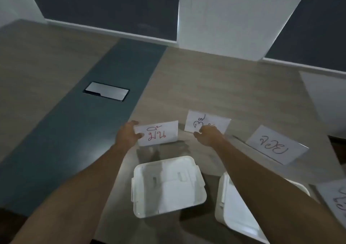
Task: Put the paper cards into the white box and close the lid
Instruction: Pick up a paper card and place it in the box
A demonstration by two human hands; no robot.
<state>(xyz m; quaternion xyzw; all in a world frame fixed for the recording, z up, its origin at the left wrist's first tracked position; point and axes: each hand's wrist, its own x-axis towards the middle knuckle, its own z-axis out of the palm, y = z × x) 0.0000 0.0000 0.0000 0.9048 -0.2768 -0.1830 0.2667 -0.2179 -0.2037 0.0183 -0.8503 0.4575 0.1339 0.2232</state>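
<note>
The open white box (pixel 138 193) stands on the table near me, and nothing shows inside it. Its white lid (pixel 232 206) lies to the right, partly under my right forearm. My left hand (pixel 127 134) grips the left edge of a white card with red writing (pixel 159 133), held just beyond the box. Further right, my right hand (pixel 207 136) pinches the lower edge of a second card with dark writing (pixel 207 122). A third card with blue writing (pixel 275 144) rests on the table at the right. A fourth card (pixel 335 198) shows at the right edge.
A dark teal strip (pixel 93 131) runs diagonally across the wooden table and holds a metal cable hatch (pixel 106 93). White panels and dark windows stand behind the table. A dark gap lies at the table's right edge (pixel 337 146).
</note>
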